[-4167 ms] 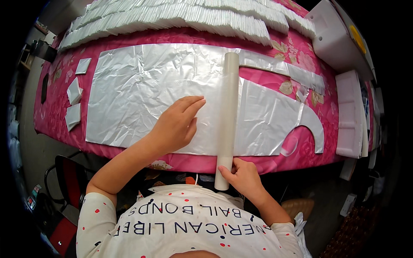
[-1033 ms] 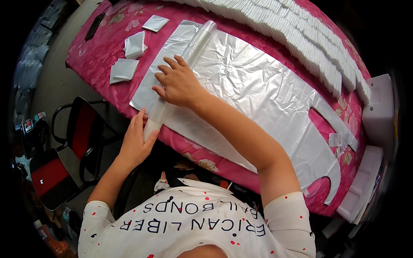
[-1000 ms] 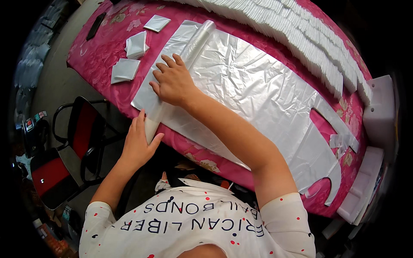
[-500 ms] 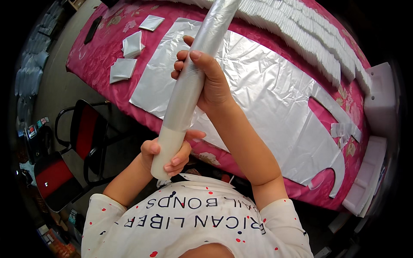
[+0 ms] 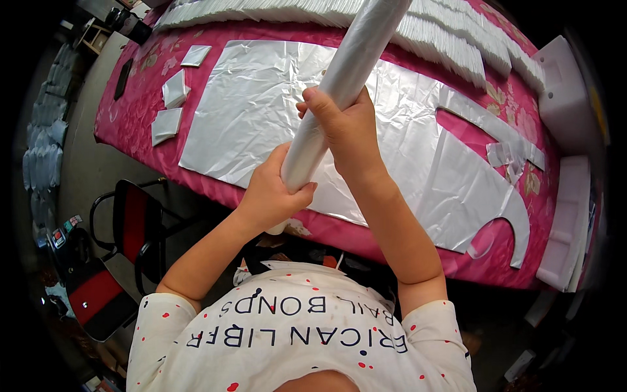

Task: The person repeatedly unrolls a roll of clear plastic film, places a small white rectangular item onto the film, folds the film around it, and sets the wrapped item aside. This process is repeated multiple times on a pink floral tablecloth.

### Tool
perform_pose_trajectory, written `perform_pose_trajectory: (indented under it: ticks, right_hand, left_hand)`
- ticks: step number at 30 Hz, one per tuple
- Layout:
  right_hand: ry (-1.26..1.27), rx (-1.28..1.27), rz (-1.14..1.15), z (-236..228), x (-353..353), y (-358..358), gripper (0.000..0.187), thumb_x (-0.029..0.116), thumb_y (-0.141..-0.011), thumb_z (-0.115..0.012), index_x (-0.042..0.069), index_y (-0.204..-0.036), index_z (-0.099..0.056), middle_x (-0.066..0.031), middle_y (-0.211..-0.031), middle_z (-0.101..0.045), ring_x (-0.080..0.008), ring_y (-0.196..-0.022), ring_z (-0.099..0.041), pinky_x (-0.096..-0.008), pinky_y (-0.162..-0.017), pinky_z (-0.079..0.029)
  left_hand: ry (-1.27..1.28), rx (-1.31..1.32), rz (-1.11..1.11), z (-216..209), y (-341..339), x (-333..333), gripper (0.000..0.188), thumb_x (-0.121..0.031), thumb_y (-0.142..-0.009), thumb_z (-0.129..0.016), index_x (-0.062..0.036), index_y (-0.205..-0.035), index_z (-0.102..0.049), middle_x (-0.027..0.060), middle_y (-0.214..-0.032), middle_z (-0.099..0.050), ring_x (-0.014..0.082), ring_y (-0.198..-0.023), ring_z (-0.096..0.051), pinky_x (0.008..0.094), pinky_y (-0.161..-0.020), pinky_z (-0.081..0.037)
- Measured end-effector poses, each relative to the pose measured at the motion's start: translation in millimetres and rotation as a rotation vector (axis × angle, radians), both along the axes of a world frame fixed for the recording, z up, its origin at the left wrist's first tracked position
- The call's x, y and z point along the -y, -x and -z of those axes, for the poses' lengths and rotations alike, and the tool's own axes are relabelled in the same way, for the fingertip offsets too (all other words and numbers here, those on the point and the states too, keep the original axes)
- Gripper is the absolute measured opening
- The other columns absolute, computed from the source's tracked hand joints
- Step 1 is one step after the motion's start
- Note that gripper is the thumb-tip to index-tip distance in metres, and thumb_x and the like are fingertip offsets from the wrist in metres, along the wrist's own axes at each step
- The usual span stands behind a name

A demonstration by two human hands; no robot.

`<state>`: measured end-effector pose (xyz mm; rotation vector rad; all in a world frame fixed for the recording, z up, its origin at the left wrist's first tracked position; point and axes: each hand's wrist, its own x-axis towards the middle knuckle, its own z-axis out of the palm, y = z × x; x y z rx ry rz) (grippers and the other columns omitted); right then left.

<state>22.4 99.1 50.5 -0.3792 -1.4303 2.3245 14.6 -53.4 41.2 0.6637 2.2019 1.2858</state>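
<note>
White translucent film covers a roll (image 5: 356,62), the item in hand. The roll runs diagonally through the frame, from just left of the lower centre to the top edge, where its upper end passes out of view.

The left hand (image 5: 271,191) grips the lower portion of the roll near the centre of the frame; its fingers are curled around the shaft, thumb on the right side. A short length of the roll's lower end shows beneath this hand. The right hand (image 5: 349,134) is positioned higher. Its thumb lies along the upper face of the roll and its fingers are wrapped behind, with some tips visible at the left side. Both hands are closed to the roll's diameter; the exact position of the hidden fingers cannot be told.

Behind the roll, a silvery plastic sheet (image 5: 241,108) lies spread and creased across the middle of the frame, with curved cut-outs at right. It rests on a pink floral tablecloth (image 5: 116,130). Folded squares (image 5: 168,125) lie in a column at upper left, beside a dark flat object (image 5: 123,80). Rows of white packets (image 5: 444,52) line the top; white foam boxes (image 5: 568,91) stand at right.
</note>
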Motion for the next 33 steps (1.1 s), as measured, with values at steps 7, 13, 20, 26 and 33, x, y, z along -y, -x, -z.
perform_pose_trajectory:
  ticks: [7, 13, 20, 26, 33]
  right_hand:
    - [0.057, -0.043, 0.097, -1.1, -19.8, -7.8, 0.058, 0.021, -0.074, -0.072, -0.003, -0.115, -0.039, -0.0118, -0.091, -0.055, -0.0191, -0.080, -0.062, -0.0330, -0.069, -0.052]
    - [0.301, -0.204, -0.087, -4.0, -9.3, -17.2, 0.064, 0.023, -0.076, -0.068, -0.003, -0.122, -0.031, -0.0088, -0.084, -0.055, -0.0157, -0.074, -0.059, -0.0313, -0.067, -0.052]
    - [0.298, -0.004, 0.038, 19.4, -0.1, -25.5, 0.059, 0.020, -0.077, -0.069, -0.002, -0.120, -0.034, -0.0089, -0.086, -0.054, -0.0161, -0.074, -0.059, -0.0311, -0.068, -0.052]
    - [0.194, 0.129, 0.081, 49.1, 5.8, -30.9, 0.061, 0.018, -0.077, -0.071, -0.005, -0.120, -0.034, -0.0102, -0.093, -0.053, -0.0187, -0.080, -0.061, -0.0312, -0.071, -0.052]
    - [-0.005, 0.264, 0.312, 74.3, -119.1, -39.5, 0.043, 0.020, -0.084, -0.065, -0.003, -0.113, -0.045, -0.0102, -0.097, -0.058, -0.0165, -0.084, -0.060, -0.0295, -0.074, -0.051]
  left_hand:
    - [0.006, 0.339, 0.130, 2.9, -7.1, 5.1, 0.043, -0.016, -0.071, -0.069, 0.0010, -0.105, -0.051, 0.0060, -0.079, -0.057, 0.0131, -0.068, -0.056, 0.0271, -0.065, -0.046]
    - [-0.409, 1.043, 0.358, 6.2, -5.2, 13.3, 0.041, -0.018, -0.071, -0.070, -0.0004, -0.104, -0.053, 0.0047, -0.073, -0.055, 0.0125, -0.063, -0.055, 0.0255, -0.060, -0.047]
    - [-0.340, 0.939, 0.263, 14.1, -4.9, 7.7, 0.050, -0.033, -0.080, -0.062, -0.0013, -0.116, -0.047, 0.0084, -0.091, -0.057, 0.0137, -0.072, -0.058, 0.0274, -0.062, -0.050]
    - [-0.103, 0.702, 0.154, 31.7, -3.7, 12.2, 0.067, -0.060, -0.089, -0.031, -0.0027, -0.121, -0.046, 0.0073, -0.081, -0.057, 0.0128, -0.065, -0.056, 0.0255, -0.056, -0.048]
    - [0.142, 1.092, 0.308, 44.2, -2.4, 60.0, 0.050, -0.048, -0.092, -0.045, -0.0037, -0.113, -0.050, 0.0058, -0.074, -0.055, 0.0111, -0.058, -0.054, 0.0250, -0.055, -0.050]
